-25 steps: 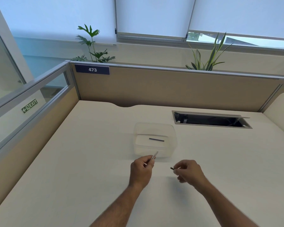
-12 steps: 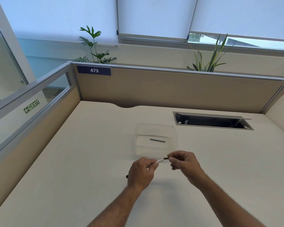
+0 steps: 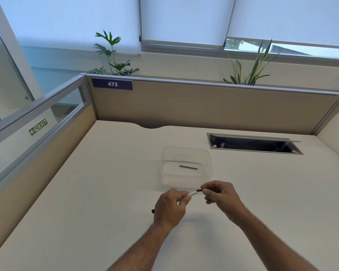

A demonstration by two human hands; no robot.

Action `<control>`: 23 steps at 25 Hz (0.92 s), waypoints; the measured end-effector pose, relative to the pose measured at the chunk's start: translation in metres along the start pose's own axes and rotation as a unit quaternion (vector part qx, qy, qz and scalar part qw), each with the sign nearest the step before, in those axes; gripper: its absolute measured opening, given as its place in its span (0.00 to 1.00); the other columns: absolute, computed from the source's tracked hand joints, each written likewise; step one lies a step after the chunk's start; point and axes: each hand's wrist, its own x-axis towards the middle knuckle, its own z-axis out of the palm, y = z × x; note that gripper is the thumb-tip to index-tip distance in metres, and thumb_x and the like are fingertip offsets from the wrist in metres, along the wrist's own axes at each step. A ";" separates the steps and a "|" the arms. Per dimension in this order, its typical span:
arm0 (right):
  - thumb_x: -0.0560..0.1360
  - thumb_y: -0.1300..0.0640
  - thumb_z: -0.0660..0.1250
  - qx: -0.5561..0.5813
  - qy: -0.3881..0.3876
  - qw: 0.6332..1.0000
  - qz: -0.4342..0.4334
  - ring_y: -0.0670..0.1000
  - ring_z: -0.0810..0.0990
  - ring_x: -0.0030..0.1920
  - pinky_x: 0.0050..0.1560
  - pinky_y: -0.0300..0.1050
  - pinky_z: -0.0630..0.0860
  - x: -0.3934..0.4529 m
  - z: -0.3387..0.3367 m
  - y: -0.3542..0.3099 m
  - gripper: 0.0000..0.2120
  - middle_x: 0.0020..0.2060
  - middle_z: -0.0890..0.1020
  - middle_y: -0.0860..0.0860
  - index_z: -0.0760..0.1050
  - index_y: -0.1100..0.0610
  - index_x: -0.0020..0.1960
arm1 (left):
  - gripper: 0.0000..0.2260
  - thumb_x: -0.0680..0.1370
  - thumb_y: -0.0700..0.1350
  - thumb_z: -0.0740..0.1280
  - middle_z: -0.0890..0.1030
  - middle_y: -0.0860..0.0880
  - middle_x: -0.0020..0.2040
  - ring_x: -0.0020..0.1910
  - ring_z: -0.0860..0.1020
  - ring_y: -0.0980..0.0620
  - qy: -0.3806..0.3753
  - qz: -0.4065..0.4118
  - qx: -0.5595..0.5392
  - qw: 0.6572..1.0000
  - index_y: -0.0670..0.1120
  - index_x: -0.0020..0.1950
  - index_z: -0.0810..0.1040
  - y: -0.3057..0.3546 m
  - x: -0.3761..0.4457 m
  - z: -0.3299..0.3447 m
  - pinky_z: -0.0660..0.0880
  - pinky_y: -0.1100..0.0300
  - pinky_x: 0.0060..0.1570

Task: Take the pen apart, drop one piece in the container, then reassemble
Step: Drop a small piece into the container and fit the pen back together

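A slim pen body with a white front section is held in the left hand, whose fingers are curled shut around its middle so that the white end is left free and aimed toward the other hand; a dark tip of the same body is seen sticking out behind the fist. A short dark pen piece is pinched between thumb and fingertips of the right hand, fingers closed on it, and is presented end-on to the white section. The two ends appear to be touching or just apart; which cannot be told. Both parts are kept in one line, raised above the cream desk top, presumably so that they can be joined without binding.

Just beyond the hands stands a clear rectangular plastic container, kept within easy reach. A thin dark rod lies flat on its floor, well apart from the walls, which suggests that the drop step is done. Reassembly is judged to be under way, though the rod is yet to be recovered. A rectangular cable hatch lies open farther right.
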 end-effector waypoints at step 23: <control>0.71 0.73 0.73 -0.054 -0.105 0.993 -0.026 0.53 0.83 0.36 0.40 0.45 0.81 -0.004 -0.004 -0.002 0.12 0.36 0.85 0.55 0.81 0.62 0.52 | 0.07 0.78 0.53 0.67 0.82 0.53 0.37 0.36 0.76 0.54 -0.052 0.034 0.045 0.997 0.54 0.47 0.83 -0.005 -0.001 -0.004 0.72 0.59 0.35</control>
